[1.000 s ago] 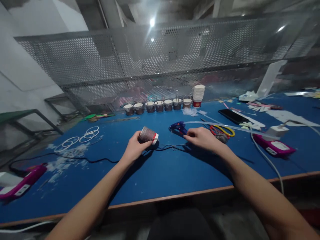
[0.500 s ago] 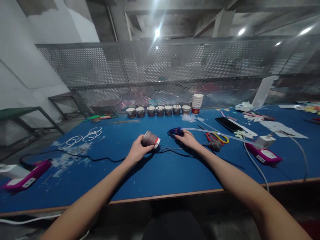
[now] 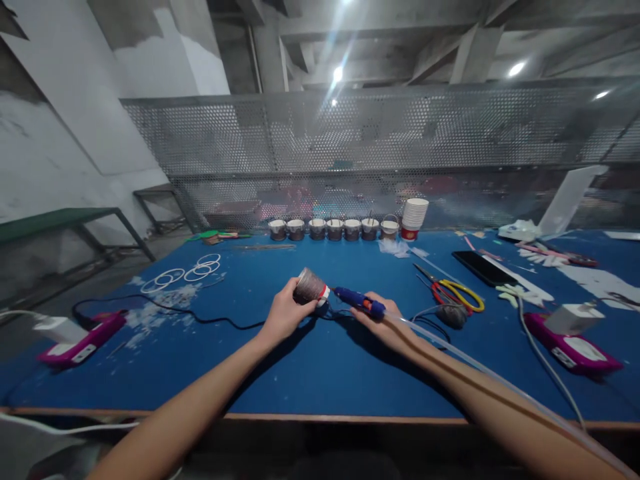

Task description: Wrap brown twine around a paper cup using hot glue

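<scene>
My left hand (image 3: pixel 287 308) is closed around a paper cup (image 3: pixel 309 285) wrapped in grey-brown cord, lying tilted with its red and white end towards the right. In my right hand (image 3: pixel 383 323) is a blue glue gun (image 3: pixel 359 301), its nozzle pointing left, close to the cup's red and white end; whether it touches I cannot tell. A long clear glue stick (image 3: pixel 465 357) trails from the gun's back over my right forearm. Just right of that hand lie a ball of grey cord (image 3: pixel 453 315) and scissors (image 3: pixel 457 293) with red and yellow handles.
Several wrapped cups (image 3: pixel 335 230) with handles line the back, beside a stack of paper cups (image 3: pixel 415 217). White rings (image 3: pixel 203 267) lie at left. Magenta power strips (image 3: pixel 83 343) sit at both sides. A black phone (image 3: pixel 484 268) lies at right; a black cable (image 3: pixel 200 319) crosses the table.
My right hand has lifted the glue gun and turned its nozzle towards the cup's end. The glue stick now runs back along my forearm. My left hand still holds the cup; the view has shifted left.
</scene>
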A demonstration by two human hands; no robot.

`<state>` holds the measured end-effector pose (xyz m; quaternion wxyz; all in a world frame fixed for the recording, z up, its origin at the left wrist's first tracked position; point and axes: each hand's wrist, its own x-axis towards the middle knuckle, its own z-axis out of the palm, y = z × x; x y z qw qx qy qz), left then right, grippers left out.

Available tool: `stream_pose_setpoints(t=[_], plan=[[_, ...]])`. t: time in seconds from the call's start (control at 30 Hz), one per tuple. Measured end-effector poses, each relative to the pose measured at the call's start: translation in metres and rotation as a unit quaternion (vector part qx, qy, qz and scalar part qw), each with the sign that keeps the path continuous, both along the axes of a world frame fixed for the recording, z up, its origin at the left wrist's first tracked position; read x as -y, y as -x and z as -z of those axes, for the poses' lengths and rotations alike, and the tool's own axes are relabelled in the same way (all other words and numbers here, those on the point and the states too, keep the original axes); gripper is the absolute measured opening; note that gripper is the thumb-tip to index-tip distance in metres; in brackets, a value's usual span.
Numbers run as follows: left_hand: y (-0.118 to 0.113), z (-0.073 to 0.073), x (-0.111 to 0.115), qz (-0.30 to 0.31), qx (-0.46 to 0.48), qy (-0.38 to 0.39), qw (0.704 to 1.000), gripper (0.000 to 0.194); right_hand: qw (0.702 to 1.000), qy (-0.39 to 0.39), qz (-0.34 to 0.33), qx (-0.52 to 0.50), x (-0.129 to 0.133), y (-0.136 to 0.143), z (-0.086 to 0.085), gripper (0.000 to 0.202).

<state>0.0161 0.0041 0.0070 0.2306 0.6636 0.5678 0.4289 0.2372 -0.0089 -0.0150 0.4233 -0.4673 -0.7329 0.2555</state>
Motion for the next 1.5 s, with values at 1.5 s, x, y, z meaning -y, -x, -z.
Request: stream_pose_setpoints(t=[1.5], plan=[[-0.001,0.004,0.003,-0.001,-0.079,-0.03,0.996,0.033,0.974,-0.157,-0.03,0.161,0.006,0.006,0.02,0.017]])
